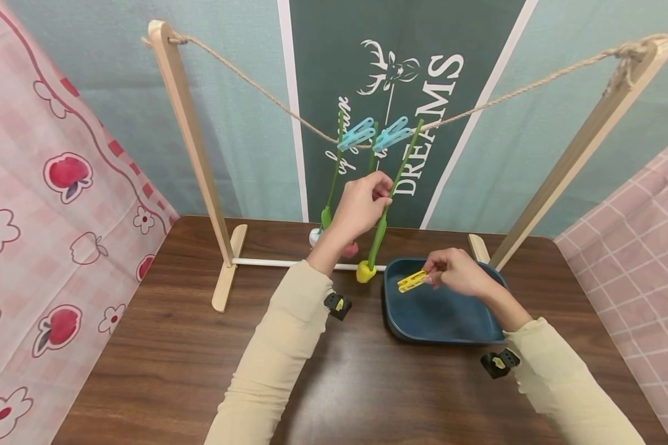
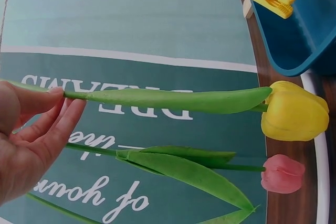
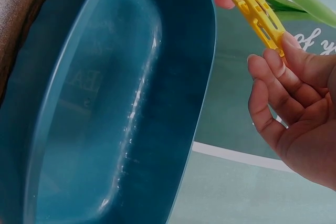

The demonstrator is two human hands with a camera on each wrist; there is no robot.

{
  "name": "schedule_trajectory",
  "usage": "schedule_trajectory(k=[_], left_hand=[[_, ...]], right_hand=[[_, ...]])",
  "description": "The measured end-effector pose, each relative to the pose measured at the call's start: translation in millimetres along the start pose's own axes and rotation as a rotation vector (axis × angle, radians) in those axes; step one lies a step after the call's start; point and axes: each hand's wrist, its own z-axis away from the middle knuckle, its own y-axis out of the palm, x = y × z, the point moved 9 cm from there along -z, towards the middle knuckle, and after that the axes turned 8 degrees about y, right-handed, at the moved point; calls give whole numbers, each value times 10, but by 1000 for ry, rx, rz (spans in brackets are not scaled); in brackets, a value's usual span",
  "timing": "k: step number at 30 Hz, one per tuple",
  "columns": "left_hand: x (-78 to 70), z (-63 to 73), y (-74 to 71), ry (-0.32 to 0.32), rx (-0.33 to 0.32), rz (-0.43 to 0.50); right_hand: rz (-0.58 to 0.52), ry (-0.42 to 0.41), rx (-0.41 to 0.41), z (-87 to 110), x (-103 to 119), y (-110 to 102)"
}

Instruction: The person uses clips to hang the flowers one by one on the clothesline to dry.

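Observation:
My left hand (image 1: 364, 201) pinches the green stem of a yellow tulip (image 2: 294, 111), which hangs head down just below the rope. Between thumb and fingertips my right hand (image 1: 456, 271) holds a yellow clothespin (image 1: 412, 281) over the blue basin (image 1: 445, 337). Two light blue clothespins (image 1: 357, 134) are clipped on the sagging rope (image 1: 256, 86). From them hang a pink tulip (image 2: 283, 173) and a white-blue tulip (image 1: 315, 237), both upside down; my left hand and wrist partly cover them in the head view.
A wooden post (image 1: 192, 142) at left and another wooden post (image 1: 579, 154) at right carry the rope. A white rod (image 1: 278, 263) joins their feet on the brown table (image 1: 161, 371). Printed cloth hangs behind and at both sides.

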Motion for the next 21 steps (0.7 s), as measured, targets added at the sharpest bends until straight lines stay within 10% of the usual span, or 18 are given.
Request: schedule_trajectory(k=[21], left_hand=[[-47,-29,-27,1,-9,-3]], right_hand=[[58,-2,-75,18,165,-283]])
